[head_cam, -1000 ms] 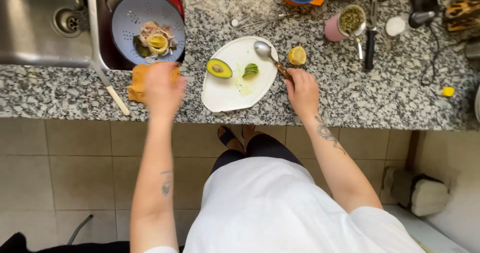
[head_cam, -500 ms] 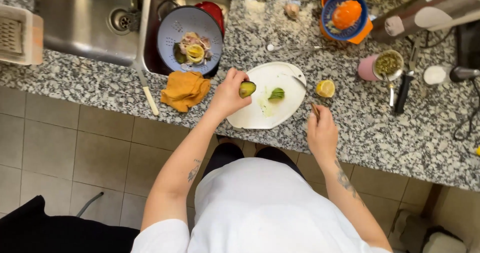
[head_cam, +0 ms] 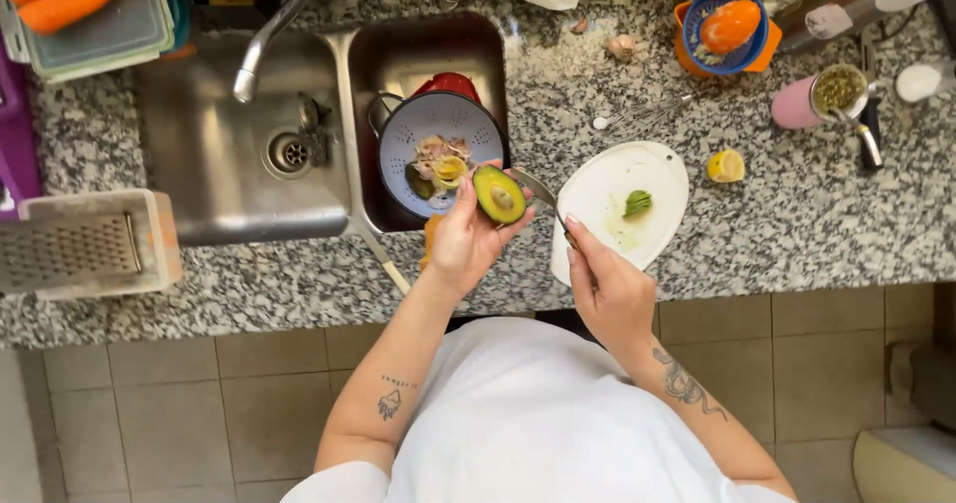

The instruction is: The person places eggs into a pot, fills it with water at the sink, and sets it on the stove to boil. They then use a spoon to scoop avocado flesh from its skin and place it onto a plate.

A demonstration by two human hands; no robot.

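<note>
My left hand [head_cam: 463,239] grips the avocado [head_cam: 500,194]; my right hand [head_cam: 607,289] clamps what looks like a spoon [head_cam: 538,192]. Flesh unscooped; plate [head_cam: 597,199] nearly bare.

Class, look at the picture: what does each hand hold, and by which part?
The left hand cups an avocado half by its skin side, cut face up. The right hand holds a spoon by its handle, bowl at the avocado.

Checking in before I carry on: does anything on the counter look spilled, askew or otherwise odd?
Nothing looks spilled or broken. The white cutting board overhangs the counter's front edge a little, with an avocado scrap on it. The left hand holds an avocado half; the right hand holds a spoon to it.
</note>
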